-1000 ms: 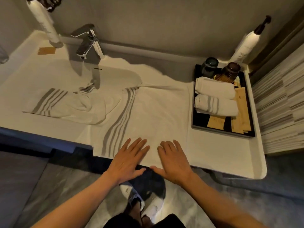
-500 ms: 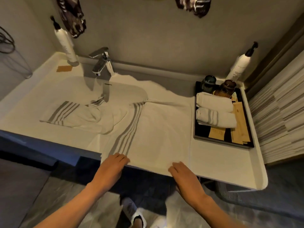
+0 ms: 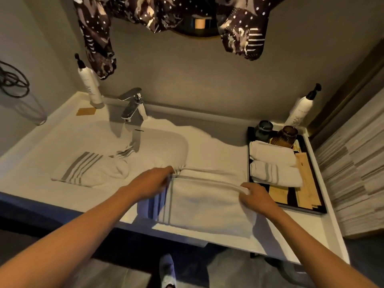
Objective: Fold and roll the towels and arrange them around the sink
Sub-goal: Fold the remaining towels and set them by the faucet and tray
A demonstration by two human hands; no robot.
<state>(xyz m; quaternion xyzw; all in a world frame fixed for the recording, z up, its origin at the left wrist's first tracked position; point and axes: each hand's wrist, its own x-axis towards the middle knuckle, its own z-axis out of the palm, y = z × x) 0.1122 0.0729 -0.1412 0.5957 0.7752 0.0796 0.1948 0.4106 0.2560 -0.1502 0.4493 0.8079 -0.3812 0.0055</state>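
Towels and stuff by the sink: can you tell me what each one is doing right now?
Striped towel: being folded, near edge brought over.
Left hand: pinches the towel's left corner.
Right hand: pinches the towel's right corner.
Crumpled towel: bunched up, unfolded, in the sink.
Two rolled towels: rolled, lying side by side on the black tray.
Faucet: no water seen running.
Two pump bottles: standing upright.

Soft terry-cloth towel (image 3: 207, 206) — glossy chrome metal faucet (image 3: 133, 108).
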